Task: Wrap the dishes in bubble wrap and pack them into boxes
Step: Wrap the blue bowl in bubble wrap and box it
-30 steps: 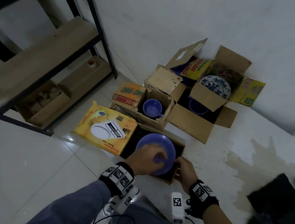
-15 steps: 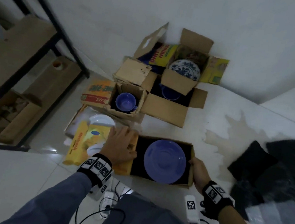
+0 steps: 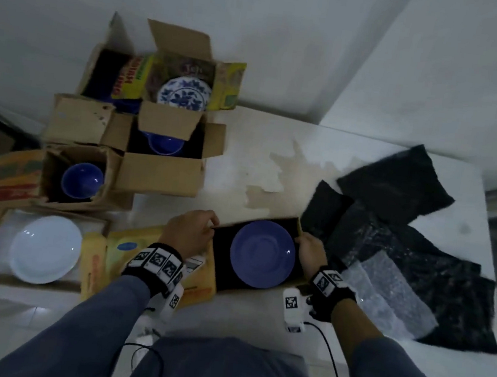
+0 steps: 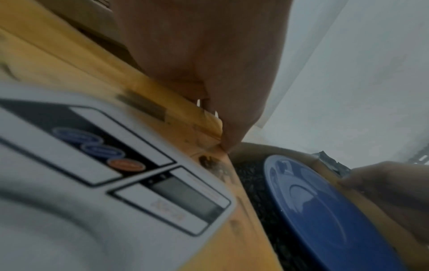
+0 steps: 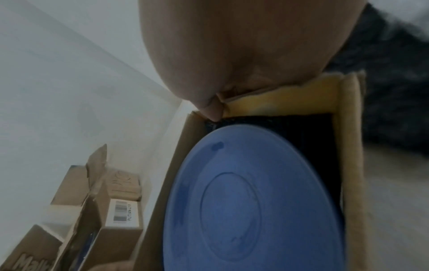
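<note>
A blue plate (image 3: 262, 254) lies flat in a shallow yellow cardboard box (image 3: 254, 222) lined with something black. My left hand (image 3: 202, 226) grips the box's left edge, where its printed yellow lid flap (image 3: 199, 280) hinges. The right hand (image 3: 305, 246) grips the right wall. In the left wrist view my fingertips (image 4: 232, 132) pinch the flap's (image 4: 76, 77) corner beside the plate (image 4: 325, 210). The right wrist view shows my thumb (image 5: 210, 105) hooked over the box wall (image 5: 350, 165) above the plate (image 5: 250, 201).
At the left, a white plate (image 3: 45, 249) sits in another box. Behind stand open cartons holding a blue bowl (image 3: 82, 180), a second blue bowl (image 3: 165, 144) and a patterned plate (image 3: 185, 94). Black sheets (image 3: 396, 180) and clear bubble wrap (image 3: 390, 294) lie at the right.
The box with the blue plate has slid right, away from the other cartons. My left hand moved off the plate to the box's left edge. The head view swung right.
</note>
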The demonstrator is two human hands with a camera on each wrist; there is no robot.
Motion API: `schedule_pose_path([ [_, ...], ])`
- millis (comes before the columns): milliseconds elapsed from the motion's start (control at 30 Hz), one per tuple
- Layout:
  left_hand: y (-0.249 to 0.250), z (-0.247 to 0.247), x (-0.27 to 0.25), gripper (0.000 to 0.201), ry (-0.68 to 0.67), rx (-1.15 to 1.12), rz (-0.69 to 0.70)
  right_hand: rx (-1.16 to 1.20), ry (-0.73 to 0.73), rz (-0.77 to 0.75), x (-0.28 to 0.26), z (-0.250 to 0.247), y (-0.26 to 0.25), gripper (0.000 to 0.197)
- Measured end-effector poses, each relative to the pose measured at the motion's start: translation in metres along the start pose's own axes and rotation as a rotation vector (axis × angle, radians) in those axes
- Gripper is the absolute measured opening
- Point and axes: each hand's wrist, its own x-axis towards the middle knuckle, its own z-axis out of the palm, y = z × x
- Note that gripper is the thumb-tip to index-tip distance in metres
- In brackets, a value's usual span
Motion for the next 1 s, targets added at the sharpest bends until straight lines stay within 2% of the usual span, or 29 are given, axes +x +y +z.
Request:
schedule_pose_path([
  [167, 0.034, 0.003, 0.032, 0.020, 0.115, -0.035, 0.023, -0.065, -0.059, -0.083, 0.020, -0.031, -0.008, 0.019],
  [233, 0.048, 0.009, 0.037, 0.029, 0.146, -0.066, 0.076, -0.067, -0.070, -0.167, 0.021, -0.042, -0.008, 0.031],
  [300, 0.063, 0.017, 0.033, 0.051, 0.148, -0.065, 0.208, -0.115, -0.083, -0.234, 0.022, -0.051, -0.005, 0.043],
  [367, 0.081, 0.031, 0.027, 0.087, 0.054, -0.004, 0.319, -0.215, -0.089, -0.227, 0.027, -0.059, -0.001, 0.045],
  [433, 0.099, 0.048, 0.028, 0.117, -0.077, 0.170, 0.337, -0.306, -0.110, -0.227, 0.036, -0.068, 0.004, 0.045],
  [533, 0.117, 0.070, 0.040, 0.138, -0.173, 0.320, 0.306, -0.348, -0.130, -0.286, 0.050, -0.082, 0.010, 0.047],
  [600, 0.128, 0.075, 0.047, 0.143, -0.204, 0.322, 0.250, -0.366, -0.130, -0.325, 0.059, -0.091, 0.016, 0.047],
  [733, 0.145, 0.073, 0.057, 0.138, -0.161, 0.350, 0.178, -0.423, -0.120, -0.373, 0.076, -0.115, 0.019, 0.044],
  [867, 0.163, 0.067, 0.075, 0.135, -0.215, 0.379, 0.185, -0.461, -0.112, -0.417, 0.102, -0.142, 0.019, 0.036],
  [1000, 0.183, 0.068, 0.102, 0.142, -0.251, 0.440, 0.222, -0.473, -0.079, -0.435, 0.127, -0.163, 0.012, 0.029],
])
